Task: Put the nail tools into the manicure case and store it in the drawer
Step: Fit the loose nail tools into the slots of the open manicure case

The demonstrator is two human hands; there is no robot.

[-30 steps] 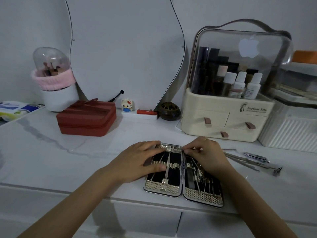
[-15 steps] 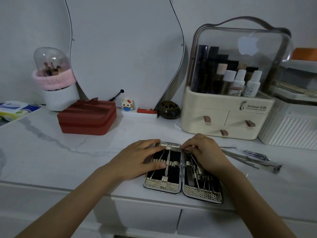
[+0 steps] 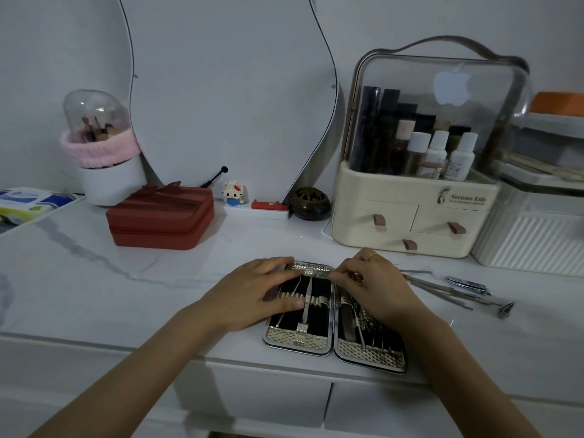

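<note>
The manicure case (image 3: 335,317) lies open flat on the white tabletop (image 3: 94,279) at about 6 o'clock, near the front edge, its two black-lined halves side by side with thin metal tools strapped inside. The left hand (image 3: 252,298) rests on the left half with fingers straight and spread, pressing it down and holding nothing. The right hand (image 3: 373,289) sits over the top of the right half, its grip curled, thumb and fingertips pinching a slim metal tool (image 3: 346,275) near the case's upper edge. More loose nail tools (image 3: 455,290) lie on the tabletop at 3 o'clock, just beside the right hand. A red zip box (image 3: 161,216) stands at 10 o'clock, a cream cosmetics organizer (image 3: 414,216) at 1 o'clock. White drawers (image 3: 268,403) run below the tabletop's front edge, closed.
</note>
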